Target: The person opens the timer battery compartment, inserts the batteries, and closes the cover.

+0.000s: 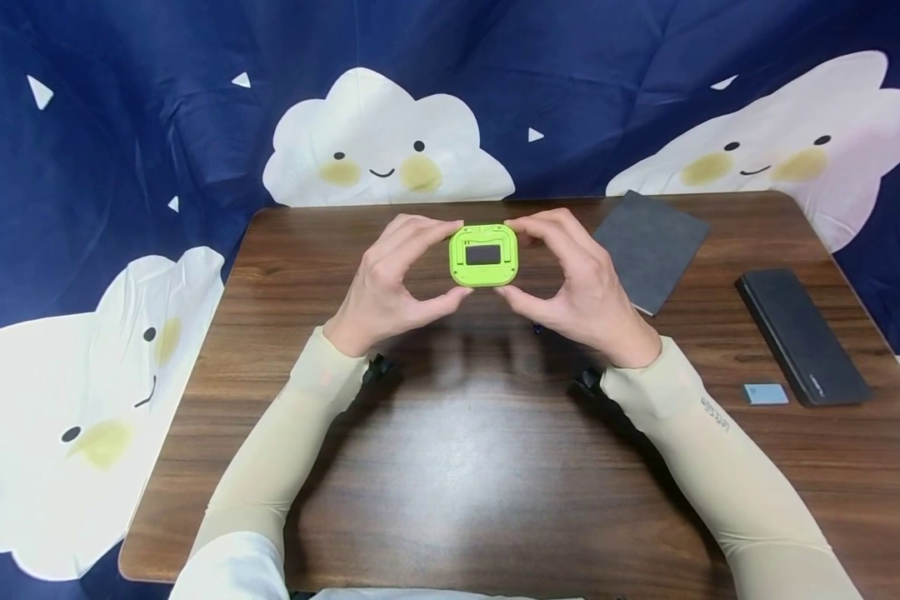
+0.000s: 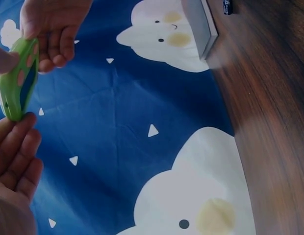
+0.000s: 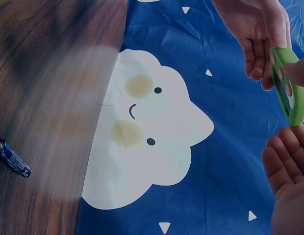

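A small lime-green digital timer (image 1: 483, 277) with rounded corners is held up above the table. The side facing the head view has a dark rectangle in the middle and small screws at its corners. Pink round buttons and a dark screen show on its other side in the left wrist view. My left hand (image 1: 390, 279) pinches its left end, fingertips at the top edge and thumb at the bottom. At the right end my right hand (image 1: 577, 279) grips it the same way. A dark blue battery (image 3: 13, 159) lies on the table below, mostly hidden by my right hand in the head view.
On the brown wooden table (image 1: 450, 475), a dark grey notebook (image 1: 656, 246) lies behind my right hand. Further right are a long black case (image 1: 802, 337) and a small light-blue box (image 1: 765, 394). A blue cloth (image 1: 555, 58) with clouds hangs behind the table.
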The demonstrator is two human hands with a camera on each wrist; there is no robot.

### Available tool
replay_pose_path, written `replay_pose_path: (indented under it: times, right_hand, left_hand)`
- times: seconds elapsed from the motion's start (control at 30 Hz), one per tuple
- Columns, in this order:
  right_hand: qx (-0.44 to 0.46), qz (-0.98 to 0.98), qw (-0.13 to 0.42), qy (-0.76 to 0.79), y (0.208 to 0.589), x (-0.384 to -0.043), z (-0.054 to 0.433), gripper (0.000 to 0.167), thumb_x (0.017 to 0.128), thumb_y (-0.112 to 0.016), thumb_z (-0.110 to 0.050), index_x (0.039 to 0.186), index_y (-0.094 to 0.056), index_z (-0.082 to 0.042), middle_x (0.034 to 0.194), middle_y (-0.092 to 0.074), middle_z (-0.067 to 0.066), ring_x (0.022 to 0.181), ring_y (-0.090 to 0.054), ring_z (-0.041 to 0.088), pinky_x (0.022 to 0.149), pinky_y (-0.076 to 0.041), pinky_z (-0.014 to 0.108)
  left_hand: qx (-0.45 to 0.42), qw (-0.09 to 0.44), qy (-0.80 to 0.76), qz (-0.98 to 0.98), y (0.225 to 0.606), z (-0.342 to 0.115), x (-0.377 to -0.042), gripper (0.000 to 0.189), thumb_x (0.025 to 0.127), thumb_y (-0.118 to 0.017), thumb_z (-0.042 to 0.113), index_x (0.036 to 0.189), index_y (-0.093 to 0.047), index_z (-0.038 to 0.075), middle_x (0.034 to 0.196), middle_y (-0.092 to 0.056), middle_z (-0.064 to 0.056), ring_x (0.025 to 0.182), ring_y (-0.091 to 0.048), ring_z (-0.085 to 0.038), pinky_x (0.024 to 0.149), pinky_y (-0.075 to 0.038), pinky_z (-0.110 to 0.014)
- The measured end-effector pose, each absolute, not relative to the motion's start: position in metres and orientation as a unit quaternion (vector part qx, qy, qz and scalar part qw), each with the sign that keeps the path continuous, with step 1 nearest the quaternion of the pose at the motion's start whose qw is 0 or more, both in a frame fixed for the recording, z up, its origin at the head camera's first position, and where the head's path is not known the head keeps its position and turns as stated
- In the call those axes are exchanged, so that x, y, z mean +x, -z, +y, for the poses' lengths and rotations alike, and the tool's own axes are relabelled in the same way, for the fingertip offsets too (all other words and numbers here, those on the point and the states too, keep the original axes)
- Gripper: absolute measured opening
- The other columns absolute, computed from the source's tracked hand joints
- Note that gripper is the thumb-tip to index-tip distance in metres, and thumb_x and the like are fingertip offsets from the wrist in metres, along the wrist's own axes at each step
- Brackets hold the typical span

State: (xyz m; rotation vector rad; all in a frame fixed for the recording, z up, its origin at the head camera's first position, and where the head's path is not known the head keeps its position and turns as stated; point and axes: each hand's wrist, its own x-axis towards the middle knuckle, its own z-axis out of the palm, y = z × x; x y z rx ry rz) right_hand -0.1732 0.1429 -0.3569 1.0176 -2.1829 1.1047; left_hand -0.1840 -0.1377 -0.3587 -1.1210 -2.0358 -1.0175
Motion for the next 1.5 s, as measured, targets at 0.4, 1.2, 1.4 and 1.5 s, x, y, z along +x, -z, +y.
replay_pose_path:
  times: [0.4, 1.2, 1.4, 1.5]
  right_hand:
    - [0.371, -0.791, 0.257, -0.413, 0.3559, -0.1740, 0.1458, 0.069, 0.087, -0.096, -0.016, 0.151, -0.070, -0.009, 0.132, -0.073, 0.016, 0.116, -0.069, 0.022, 0.106, -0.054, 0.026]
    - [0.361, -0.740, 0.117, -0.556, 0.3560, -0.1750, 0.1479, 0.068, 0.083, -0.090, 0.013, 0.147, -0.073, -0.005, 0.125, -0.073, 0.002, 0.110, -0.070, 0.015, 0.104, -0.059, 0.027]
    - [0.364, -0.730, 0.093, -0.571, 0.3562, -0.1749, 0.1485, 0.068, 0.084, -0.087, 0.015, 0.148, -0.072, -0.005, 0.127, -0.073, 0.002, 0.110, -0.069, 0.018, 0.103, -0.058, 0.027]
    - [0.364, -0.729, 0.088, -0.573, 0.3577, -0.1764, 0.1489, 0.069, 0.085, -0.087, 0.014, 0.149, -0.072, -0.005, 0.127, -0.073, 0.003, 0.111, -0.069, 0.020, 0.103, -0.058, 0.029]
  left_hand:
    - [-0.415, 0.298, 0.396, -0.763, 0.3591, -0.1398, -0.1838, 0.064, 0.084, -0.097, 0.019, 0.140, -0.073, -0.002, 0.127, -0.080, -0.015, 0.119, -0.072, -0.029, 0.112, -0.057, -0.037]
    - [-0.419, 0.240, 0.453, -0.750, 0.3555, -0.1405, -0.1802, 0.058, 0.080, -0.097, 0.018, 0.133, -0.078, 0.003, 0.125, -0.081, -0.009, 0.118, -0.072, -0.022, 0.105, -0.059, -0.036]
    - [-0.420, 0.227, 0.452, -0.754, 0.3564, -0.1400, -0.1798, 0.059, 0.079, -0.098, 0.019, 0.132, -0.078, 0.005, 0.124, -0.081, -0.008, 0.119, -0.072, -0.020, 0.106, -0.059, -0.035]
    - [-0.419, 0.226, 0.453, -0.754, 0.3564, -0.1391, -0.1798, 0.059, 0.078, -0.098, 0.019, 0.132, -0.078, 0.005, 0.124, -0.081, -0.008, 0.119, -0.072, -0.020, 0.106, -0.059, -0.034]
